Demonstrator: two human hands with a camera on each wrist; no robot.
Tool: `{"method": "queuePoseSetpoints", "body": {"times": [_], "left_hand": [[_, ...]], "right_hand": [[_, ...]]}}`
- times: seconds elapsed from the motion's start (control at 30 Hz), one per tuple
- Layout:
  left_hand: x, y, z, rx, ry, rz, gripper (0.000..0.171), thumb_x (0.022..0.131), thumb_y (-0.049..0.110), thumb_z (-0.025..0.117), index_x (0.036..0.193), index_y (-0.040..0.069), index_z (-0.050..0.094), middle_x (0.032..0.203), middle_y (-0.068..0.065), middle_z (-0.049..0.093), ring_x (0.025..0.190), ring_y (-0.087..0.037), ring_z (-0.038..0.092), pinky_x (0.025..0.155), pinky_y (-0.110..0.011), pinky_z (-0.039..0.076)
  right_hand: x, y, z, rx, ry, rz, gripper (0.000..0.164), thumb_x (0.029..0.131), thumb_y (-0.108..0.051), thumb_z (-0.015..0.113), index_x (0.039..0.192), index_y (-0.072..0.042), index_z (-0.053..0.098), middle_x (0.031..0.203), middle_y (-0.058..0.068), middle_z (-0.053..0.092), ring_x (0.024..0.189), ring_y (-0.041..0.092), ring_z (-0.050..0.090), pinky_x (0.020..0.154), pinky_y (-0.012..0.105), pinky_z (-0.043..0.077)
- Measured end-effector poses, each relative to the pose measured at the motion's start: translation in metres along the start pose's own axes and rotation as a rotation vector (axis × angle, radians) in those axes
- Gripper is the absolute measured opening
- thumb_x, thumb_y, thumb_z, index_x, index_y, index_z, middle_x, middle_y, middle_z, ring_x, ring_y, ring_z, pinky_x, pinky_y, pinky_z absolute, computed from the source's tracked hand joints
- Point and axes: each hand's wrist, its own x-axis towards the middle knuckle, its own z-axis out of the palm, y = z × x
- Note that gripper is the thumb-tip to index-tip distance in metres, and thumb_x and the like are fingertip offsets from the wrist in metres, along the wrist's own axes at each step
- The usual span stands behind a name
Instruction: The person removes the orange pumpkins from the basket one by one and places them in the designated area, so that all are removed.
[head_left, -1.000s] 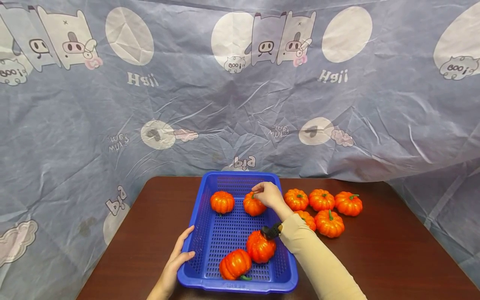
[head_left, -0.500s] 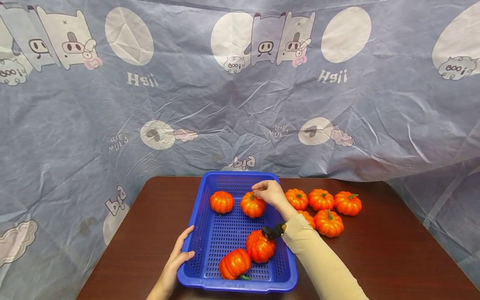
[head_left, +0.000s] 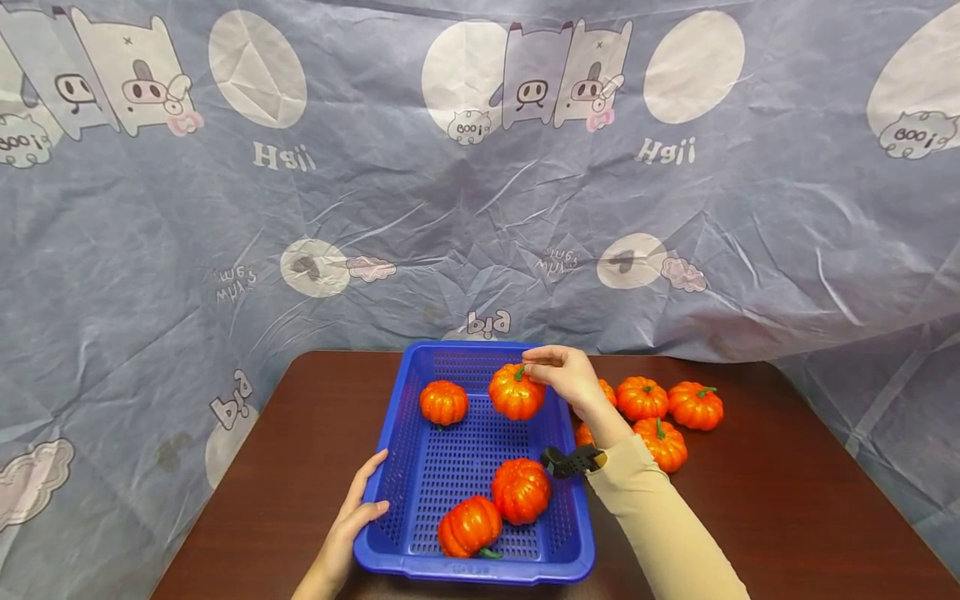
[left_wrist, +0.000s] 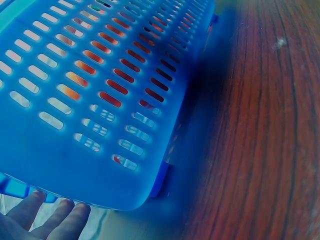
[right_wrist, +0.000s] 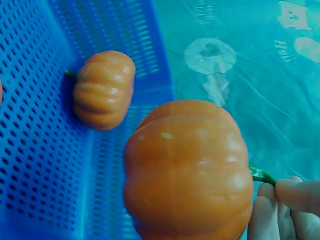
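Note:
My right hand [head_left: 566, 372] pinches a small orange pumpkin [head_left: 516, 393] by its green stem [right_wrist: 262, 176], over the far right part of a blue perforated basket [head_left: 474, 570]. In the right wrist view its ribbed body hangs beside the thumb and fingers. My left hand [head_left: 347, 527] rests at the basket's left side, thumb and a fingertip at the rim; its fingers [left_wrist: 67, 220] lie straight at the basket's edge in the left wrist view. Inside the basket lie a far-left pumpkin [head_left: 444, 403] and two near ones, one upright [head_left: 521, 492] and one on its side [head_left: 470, 527].
Several more pumpkins [head_left: 642, 398] sit on the dark brown table [head_left: 780, 492] right of the basket, some partly hidden by the right wrist. A black wrist mount [head_left: 572, 461] juts over the basket's right rim. A grey patterned cloth [head_left: 420, 183] hangs behind the table.
My right hand has lifted the pinched pumpkin up from the basket's far right part and moved slightly right. The left hand and the basket have stayed in place.

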Motion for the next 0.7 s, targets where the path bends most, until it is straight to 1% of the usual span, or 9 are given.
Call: {"method": "queuePoseSetpoints", "body": {"times": [0.17,0.3,0.47,0.63,0.7], "left_hand": [[0.0,0.001,0.001,-0.001,-0.006,0.006,0.063,0.091,0.006,0.04,0.149,0.018,0.019,0.145,-0.019,0.02,0.124,-0.036,0.033,0.094,-0.038,0.04],[-0.001,0.002,0.0,-0.002,-0.02,0.022,0.063,0.091,0.006,0.04,0.149,0.016,0.018,0.145,-0.02,0.02,0.123,-0.033,0.035,0.094,-0.037,0.04],[-0.002,0.002,0.0,0.002,-0.031,0.05,0.063,0.091,0.005,0.039,0.149,0.014,0.016,0.145,-0.021,0.019,0.123,-0.031,0.037,0.094,-0.036,0.04],[-0.002,0.002,0.001,-0.009,-0.016,0.037,0.063,0.091,0.005,0.039,0.148,0.015,0.018,0.144,-0.02,0.021,0.122,-0.03,0.038,0.093,-0.036,0.041],[-0.002,0.002,0.001,-0.011,-0.01,0.032,0.062,0.091,0.005,0.04,0.148,0.016,0.019,0.144,-0.02,0.022,0.122,-0.03,0.038,0.093,-0.036,0.041]], "right_hand": [[-0.013,-0.006,-0.017,-0.009,0.068,-0.032,0.031,0.083,-0.002,0.068,0.111,0.01,0.062,0.102,0.018,0.067,0.078,0.01,0.065,0.073,0.024,0.052],[-0.023,-0.009,-0.032,0.007,0.11,-0.059,0.034,0.083,-0.004,0.068,0.113,0.011,0.061,0.1,0.014,0.068,0.078,0.009,0.064,0.072,0.024,0.052],[-0.039,-0.012,-0.049,0.021,0.155,-0.077,0.036,0.084,-0.007,0.069,0.114,0.01,0.061,0.096,0.005,0.069,0.079,0.007,0.065,0.072,0.024,0.052],[-0.054,-0.013,-0.064,0.018,0.209,-0.106,0.035,0.084,-0.009,0.069,0.113,0.01,0.061,0.091,-0.003,0.07,0.079,0.007,0.065,0.071,0.021,0.051],[-0.06,-0.013,-0.07,0.023,0.233,-0.117,0.031,0.084,-0.009,0.069,0.11,0.007,0.063,0.089,-0.006,0.069,0.079,0.007,0.065,0.07,0.021,0.051]]}}
